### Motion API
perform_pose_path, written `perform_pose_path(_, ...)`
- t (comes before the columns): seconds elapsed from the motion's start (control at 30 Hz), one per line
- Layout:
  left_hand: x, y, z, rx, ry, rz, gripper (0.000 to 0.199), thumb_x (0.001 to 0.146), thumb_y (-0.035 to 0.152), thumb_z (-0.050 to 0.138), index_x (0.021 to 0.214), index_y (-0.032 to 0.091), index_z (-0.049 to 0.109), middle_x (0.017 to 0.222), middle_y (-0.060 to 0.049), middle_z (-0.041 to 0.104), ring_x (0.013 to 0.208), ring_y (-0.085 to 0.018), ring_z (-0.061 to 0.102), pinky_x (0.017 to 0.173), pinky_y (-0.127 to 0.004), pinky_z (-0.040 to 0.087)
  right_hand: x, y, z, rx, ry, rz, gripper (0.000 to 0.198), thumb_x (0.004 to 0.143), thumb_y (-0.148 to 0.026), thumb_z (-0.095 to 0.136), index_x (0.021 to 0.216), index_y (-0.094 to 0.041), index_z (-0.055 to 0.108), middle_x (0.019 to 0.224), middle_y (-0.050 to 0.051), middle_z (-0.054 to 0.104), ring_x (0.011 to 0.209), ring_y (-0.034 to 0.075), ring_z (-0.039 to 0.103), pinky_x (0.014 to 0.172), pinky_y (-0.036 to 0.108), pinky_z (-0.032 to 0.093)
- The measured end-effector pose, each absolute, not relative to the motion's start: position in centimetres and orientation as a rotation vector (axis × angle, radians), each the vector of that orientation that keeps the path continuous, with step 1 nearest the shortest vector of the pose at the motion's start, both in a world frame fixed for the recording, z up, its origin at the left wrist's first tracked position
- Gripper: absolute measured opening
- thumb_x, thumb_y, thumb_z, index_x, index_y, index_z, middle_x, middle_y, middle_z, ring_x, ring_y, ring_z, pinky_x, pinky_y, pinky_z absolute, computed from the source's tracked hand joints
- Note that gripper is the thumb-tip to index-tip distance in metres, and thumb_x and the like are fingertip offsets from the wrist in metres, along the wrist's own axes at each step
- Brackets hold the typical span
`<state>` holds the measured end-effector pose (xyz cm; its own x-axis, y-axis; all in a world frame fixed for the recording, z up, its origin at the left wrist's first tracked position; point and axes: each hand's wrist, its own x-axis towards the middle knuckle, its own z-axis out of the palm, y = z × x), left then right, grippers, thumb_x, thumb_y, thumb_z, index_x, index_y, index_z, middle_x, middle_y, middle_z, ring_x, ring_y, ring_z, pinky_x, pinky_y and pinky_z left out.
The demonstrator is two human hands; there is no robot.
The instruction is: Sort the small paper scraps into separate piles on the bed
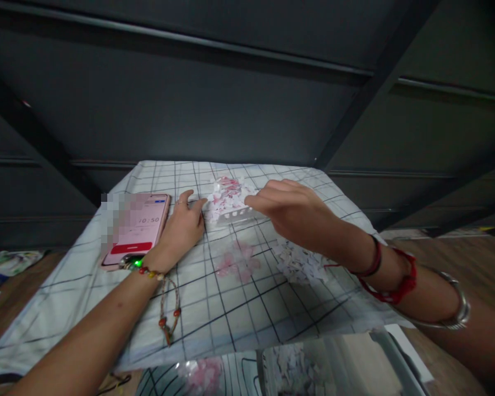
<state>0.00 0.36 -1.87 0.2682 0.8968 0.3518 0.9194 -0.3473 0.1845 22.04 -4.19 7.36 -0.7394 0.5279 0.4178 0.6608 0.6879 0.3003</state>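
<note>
A small whitish box (237, 216) with a row of light spots on its front side holds a heap of white and pink paper scraps (229, 193). My left hand (185, 223) rests on the cloth just left of the box, thumb and fingers apart, nothing in it. Over the box's right end is my right hand (291, 209), its fingers curled and pressed together at the scraps. Whatever they pinch is hidden. Small clear packets with pink pieces (237, 263) lie in front of the box. Beneath my right wrist spreads a pile of white paper scraps (299, 264).
A checked white cloth (214, 313) covers the table. At left lies a phone (142, 223) with a lit screen. Below the near edge are a grey bin (400, 357) with scraps and a bag of pink pieces (204, 377). Dark panels (214, 99) stand behind.
</note>
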Motion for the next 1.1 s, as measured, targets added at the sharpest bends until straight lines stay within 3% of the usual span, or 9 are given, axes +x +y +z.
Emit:
perform_pose_path(0.3,0.0,0.2,-1.7,-2.448,-1.800,-0.589,0.042,0.082,0.012,0.040,0.123,0.009,0.051,0.133,-0.018,0.032,0.122,-0.033,0.038,0.100,-0.045,0.035,24.0,-4.4,7.0,-0.860,-2.587,-0.339,0.028,0.081,-0.001,0.038,0.085,-0.017,0.060,0.066,0.000,0.054,0.064,0.012,0.044,0.063,0.025,0.035)
perform_pose_path(0.93,0.1,0.3,-1.8,-2.451,-1.778,-0.573,0.040,0.084,0.014,0.039,0.122,0.008,0.052,0.133,-0.019,0.032,0.120,-0.032,0.040,0.099,-0.043,0.037,24.6,-3.9,6.9,-1.001,-2.571,-0.342,0.028,0.079,-0.002,0.038,0.087,-0.018,0.060,0.069,0.001,0.056,0.070,0.014,0.047,0.066,0.026,0.037)
perform_pose_path(1.1,-0.1,0.3,-2.0,-2.455,-1.738,-0.610,0.040,0.084,0.013,0.040,0.121,0.010,0.052,0.133,-0.018,0.032,0.120,-0.031,0.040,0.100,-0.042,0.037,24.4,-4.3,6.7,-0.940,-2.633,-0.295,0.029,0.080,-0.002,0.037,0.081,-0.018,0.061,0.066,0.000,0.055,0.064,0.012,0.045,0.062,0.024,0.036)
